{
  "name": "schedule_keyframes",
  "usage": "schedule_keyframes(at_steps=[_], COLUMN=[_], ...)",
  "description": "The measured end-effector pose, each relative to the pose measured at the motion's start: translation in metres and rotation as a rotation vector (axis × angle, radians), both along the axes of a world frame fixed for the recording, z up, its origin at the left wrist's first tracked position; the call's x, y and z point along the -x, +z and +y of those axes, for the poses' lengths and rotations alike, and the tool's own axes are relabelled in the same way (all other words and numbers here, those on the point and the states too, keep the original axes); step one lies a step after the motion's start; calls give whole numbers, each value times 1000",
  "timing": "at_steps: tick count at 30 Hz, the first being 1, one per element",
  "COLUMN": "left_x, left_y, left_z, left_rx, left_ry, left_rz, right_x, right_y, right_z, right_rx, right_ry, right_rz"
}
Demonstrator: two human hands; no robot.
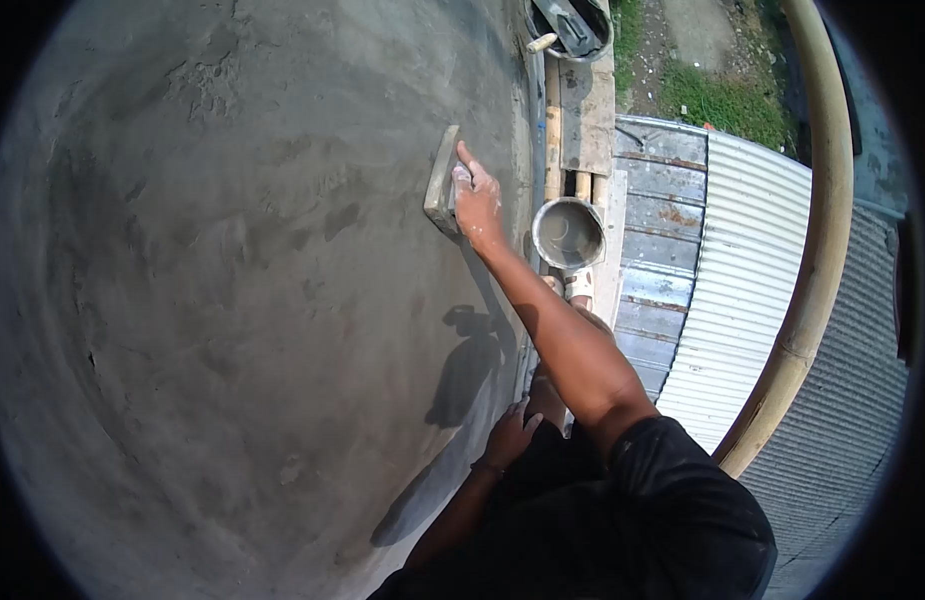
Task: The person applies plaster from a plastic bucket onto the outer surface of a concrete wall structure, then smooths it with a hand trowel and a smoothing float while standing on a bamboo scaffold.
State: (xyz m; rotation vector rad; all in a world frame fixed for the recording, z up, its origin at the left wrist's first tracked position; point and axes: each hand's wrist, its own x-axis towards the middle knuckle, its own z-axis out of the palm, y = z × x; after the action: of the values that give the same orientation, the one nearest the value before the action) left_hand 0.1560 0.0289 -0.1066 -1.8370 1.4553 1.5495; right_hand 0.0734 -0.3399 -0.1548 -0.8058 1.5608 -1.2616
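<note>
My right hand (476, 200), marked with pale cement, is closed on the handle of a plastering float (441, 185). The float's flat side lies against a grey, freshly plastered surface (282, 250). My left hand (511, 437) rests low by my bent leg, near the plaster's edge, with its fingers lying loosely and no tool in it. Right of the float stands a round bucket (569, 234) with grey wet mix inside.
At the top, another bucket (587, 30) holds a tool. Planks and bamboo poles (586, 120) run beside the plaster. A thick bamboo pole (817, 270) curves down the right. Beyond lie corrugated roofing sheets (747, 260) and grassy ground (727, 100) below.
</note>
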Motion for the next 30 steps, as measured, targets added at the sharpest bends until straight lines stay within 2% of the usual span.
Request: schedule_keyframes(at_steps=[2,4,5,7,9,10,11,13,15,16,17,18,20,21,22,23,25,27,29,30], left_x=[3,6,6,16,24,29,30,23,23,12,4,12,18,21,23,27,28,24,21,22], left_y=[-22,-40,-46,-51,-60,-64,-65,-76,-94,-110,-121,-113,-108,-110,-109,-111,-118,-127,-131,-129], left_z=[7,10,10,9,8,11,17,16,29,36,43,34,34,32,27,25,16,12,11,11], left_rx=[85,29,25,22,34,172,302,338,348,268,184,227,195,182,98,84,93,95,76,73], left_ry=[-57,8,47,5,-45,-33,-28,-82,-100,-117,-132,-205,-160,-117,-227,-223,-262,-198,-142,-121], left_rz=[39,172,240,174,106,70,33,-16,-66,-27,12,-78,-112,-140,-190,-190,-265,-243,-221,-204], right_x=[2,-23,-25,-14,3,6,-1,-14,-16,-14,-14,-16,-17,-7,7,17,10,-1,-18,-16], right_y=[50,61,44,7,-79,-125,-139,-150,-68,-73,-81,-92,-203,-251,-283,-302,-291,-277,-278,-294], right_z=[46,105,99,72,-1,-18,-4,21,82,79,80,87,41,11,-10,-17,7,35,74,66], right_rx=[-49,100,91,-105,-118,-168,-183,-139,-199,-214,-243,-279,-93,-188,-301,-417,-397,-358,-110,-104], right_ry=[98,101,97,108,19,2,-6,-18,79,80,87,96,-98,-88,-47,-8,6,31,19,5], right_rz=[-183,-113,-116,-152,-89,-22,-28,-17,-204,-211,-222,-234,-15,-100,-188,-273,-226,-164,34,153])
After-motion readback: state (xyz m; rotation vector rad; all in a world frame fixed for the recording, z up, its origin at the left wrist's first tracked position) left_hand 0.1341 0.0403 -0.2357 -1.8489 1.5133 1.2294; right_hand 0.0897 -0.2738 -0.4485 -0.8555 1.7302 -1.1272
